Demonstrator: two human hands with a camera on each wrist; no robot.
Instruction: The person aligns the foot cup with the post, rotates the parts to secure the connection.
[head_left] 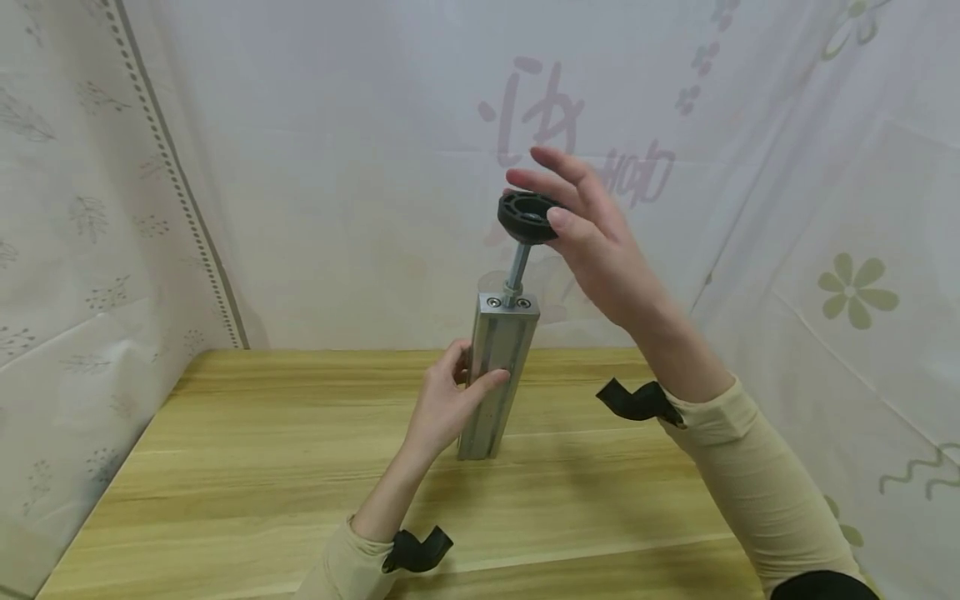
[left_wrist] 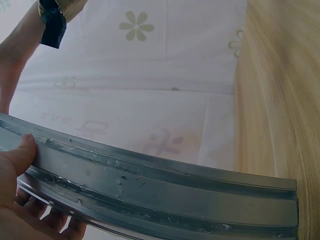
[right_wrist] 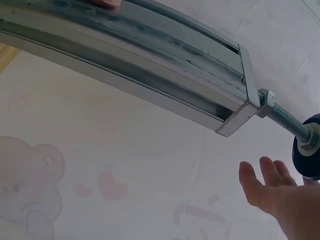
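An aluminium profile (head_left: 495, 367) stands upright on the table, tilted slightly, its lower end on the wood. My left hand (head_left: 448, 400) grips it about mid-height, thumb across the front face and fingers around the far side, as the left wrist view also shows. From the end plate (head_left: 509, 306) on top rises a threaded rod (right_wrist: 289, 122) with a hex nut (right_wrist: 266, 104) at its base. A round black levelling foot (head_left: 517, 218) caps the rod. My right hand (head_left: 600, 242) is at the foot's right side, thumb at its rim and the other fingers extended, not wrapped round it.
The wooden table (head_left: 285, 433) lies under the profile. Pale printed curtains (head_left: 337, 183) hang behind and at both sides. A black strap (head_left: 637, 400) sticks out at the right wrist, and another black strap (head_left: 420, 550) at the left.
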